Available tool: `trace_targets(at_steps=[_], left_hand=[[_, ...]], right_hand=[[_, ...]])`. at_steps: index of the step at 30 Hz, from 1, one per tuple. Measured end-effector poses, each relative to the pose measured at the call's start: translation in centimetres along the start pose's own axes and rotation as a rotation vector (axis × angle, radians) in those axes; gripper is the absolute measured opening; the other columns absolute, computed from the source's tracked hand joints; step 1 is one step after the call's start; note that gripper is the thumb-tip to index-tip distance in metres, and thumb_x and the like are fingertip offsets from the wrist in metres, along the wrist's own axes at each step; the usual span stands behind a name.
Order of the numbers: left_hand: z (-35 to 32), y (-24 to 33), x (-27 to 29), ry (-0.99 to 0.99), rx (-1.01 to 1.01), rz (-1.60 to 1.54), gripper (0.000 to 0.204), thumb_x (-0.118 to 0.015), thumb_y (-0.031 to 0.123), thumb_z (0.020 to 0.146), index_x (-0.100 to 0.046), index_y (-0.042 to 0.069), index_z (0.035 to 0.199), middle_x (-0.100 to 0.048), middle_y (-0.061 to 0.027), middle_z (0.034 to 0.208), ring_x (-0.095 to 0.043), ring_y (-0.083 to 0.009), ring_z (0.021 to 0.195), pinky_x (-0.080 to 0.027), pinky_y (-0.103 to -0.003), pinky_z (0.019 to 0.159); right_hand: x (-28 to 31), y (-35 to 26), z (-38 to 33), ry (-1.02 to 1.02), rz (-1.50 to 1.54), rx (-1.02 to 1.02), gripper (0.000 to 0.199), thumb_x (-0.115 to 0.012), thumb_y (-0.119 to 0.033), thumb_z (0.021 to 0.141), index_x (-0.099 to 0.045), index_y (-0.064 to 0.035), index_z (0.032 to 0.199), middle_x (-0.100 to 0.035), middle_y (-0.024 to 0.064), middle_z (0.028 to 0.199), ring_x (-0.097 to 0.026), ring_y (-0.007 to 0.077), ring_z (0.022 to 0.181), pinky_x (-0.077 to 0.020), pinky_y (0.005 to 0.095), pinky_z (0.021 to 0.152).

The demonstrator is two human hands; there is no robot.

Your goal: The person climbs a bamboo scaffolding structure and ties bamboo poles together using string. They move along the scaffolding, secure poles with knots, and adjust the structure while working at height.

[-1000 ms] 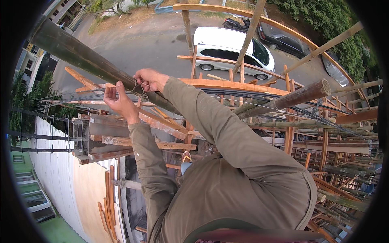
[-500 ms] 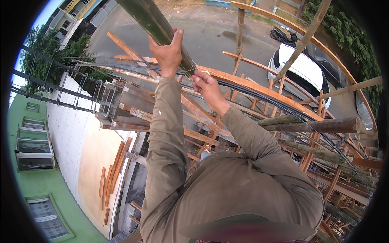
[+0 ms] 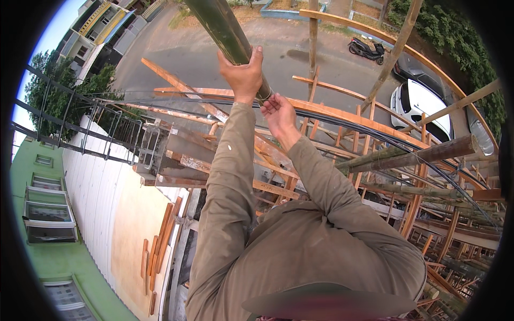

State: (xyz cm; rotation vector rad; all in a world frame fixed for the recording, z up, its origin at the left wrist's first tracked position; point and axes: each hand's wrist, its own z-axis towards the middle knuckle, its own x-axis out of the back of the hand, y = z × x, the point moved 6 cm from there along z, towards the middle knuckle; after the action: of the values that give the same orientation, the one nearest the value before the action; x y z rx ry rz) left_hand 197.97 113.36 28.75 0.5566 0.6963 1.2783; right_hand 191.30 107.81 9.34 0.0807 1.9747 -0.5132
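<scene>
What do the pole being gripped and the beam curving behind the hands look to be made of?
The pole in the left hand looks like bamboo: dark green, round, smooth, slightly glossy. The curved beam looks like raw sawn timber: orange-brown, flat-faced, matte, unpainted.

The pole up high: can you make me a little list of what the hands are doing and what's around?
Pole: dark green bamboo pole, slanting up to the top edge
Left hand: left hand wrapped around the pole
Right hand: right hand just below it, fingers at thin wire on the pole; grip unclear
Nearby: wooden scaffold and dark cables
Below: street with white car and scooter
Side: green building
</scene>
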Motion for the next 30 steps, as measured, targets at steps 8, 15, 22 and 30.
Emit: trace_targets(at_steps=[8, 15, 22, 30], left_hand=[[0.3, -0.7, 0.0, -0.005, 0.001, -0.072, 0.043, -0.081, 0.006, 0.081, -0.050, -0.004, 0.108, -0.066, -0.0085, 0.087, -0.065, -0.0141, 0.077, -0.053, -0.029, 0.066], [0.3, -0.6, 0.1, 0.010, 0.002, -0.025, 0.041, -0.082, 0.008, 0.080, -0.053, -0.001, 0.106, -0.066, -0.0071, 0.085, -0.063, -0.0136, 0.074, -0.052, -0.030, 0.065], [0.0, -0.7, 0.4, 0.030, 0.013, 0.025, 0.039, -0.082, 0.010, 0.078, -0.053, 0.000, 0.103, -0.065, -0.0074, 0.084, -0.063, -0.0142, 0.072, -0.052, -0.031, 0.065], [0.1, -0.8, 0.4, 0.026, 0.002, 0.037, 0.039, -0.082, 0.010, 0.079, -0.053, 0.001, 0.103, -0.065, -0.0072, 0.084, -0.063, -0.0141, 0.073, -0.051, -0.031, 0.065]], right_hand=[[0.1, 0.3, 1.0, -0.087, 0.014, 0.090, 0.014, -0.057, -0.017, 0.099, -0.057, -0.0040, 0.094, -0.058, 0.0087, 0.089, -0.059, 0.0225, 0.086, -0.0529, 0.0425, 0.090], [-0.3, -2.4, -3.0, -0.166, -0.617, -0.072, 0.019, -0.056, -0.018, 0.103, -0.058, -0.0018, 0.112, -0.062, 0.0094, 0.101, -0.063, 0.0191, 0.089, -0.0558, 0.0368, 0.084], [-7.3, -14.0, -6.3, -0.320, -1.708, 1.078, 0.025, -0.061, -0.020, 0.098, -0.068, 0.0036, 0.102, -0.070, 0.0203, 0.086, -0.068, 0.0346, 0.079, -0.0521, 0.0448, 0.071], [-1.5, -15.1, -7.3, -0.098, -2.147, 0.782, 0.050, -0.066, -0.046, 0.093, -0.062, -0.0036, 0.068, -0.056, 0.0176, 0.060, -0.056, 0.0389, 0.058, -0.0420, 0.0479, 0.055]])
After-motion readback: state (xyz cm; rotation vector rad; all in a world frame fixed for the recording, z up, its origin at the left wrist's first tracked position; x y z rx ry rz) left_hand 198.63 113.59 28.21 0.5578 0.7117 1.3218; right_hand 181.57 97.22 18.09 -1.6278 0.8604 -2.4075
